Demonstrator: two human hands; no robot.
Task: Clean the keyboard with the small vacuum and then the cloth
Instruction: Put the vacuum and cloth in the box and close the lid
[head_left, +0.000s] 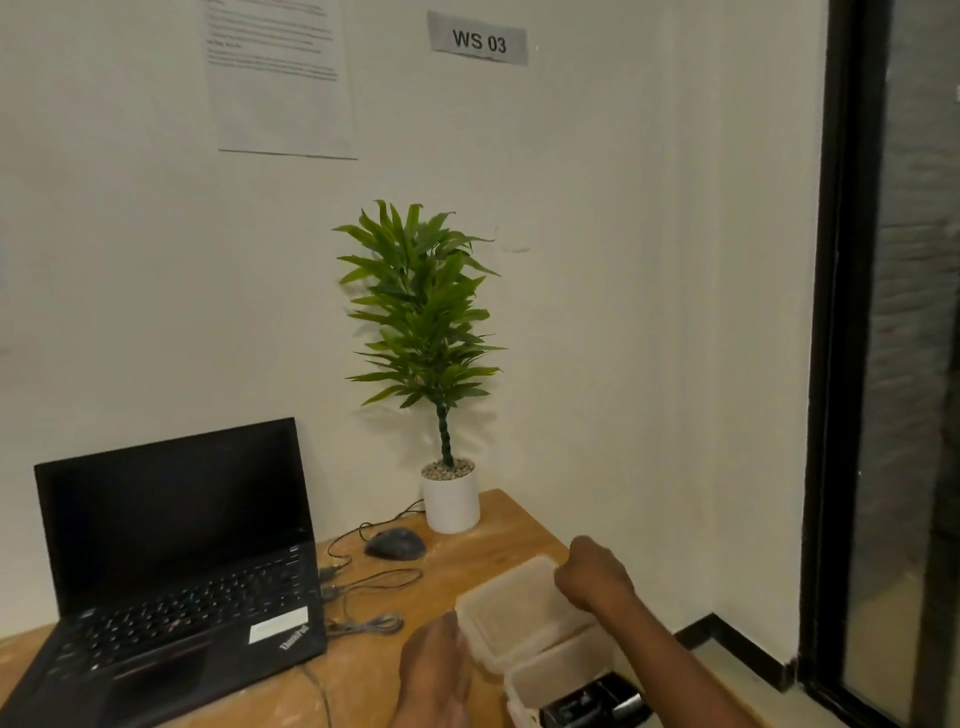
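Note:
A black laptop stands open on the wooden desk (498, 525) at the left, its keyboard (192, 608) facing me and its screen dark. At the lower right sits a translucent plastic box (566, 665) with a black device (592, 704) inside, probably the small vacuum. The box's lid (519, 608) is tilted up off the box. My right hand (592, 577) grips the lid's far right edge with curled fingers. My left hand (436, 670) rests with straight fingers against the left side of the box and lid. No cloth is in view.
A dark wired mouse (396, 543) lies behind the box, its cable (374, 582) looping beside the laptop. A potted green plant (451, 499) stands in the desk's back corner by the wall. The desk's right edge runs just past the box.

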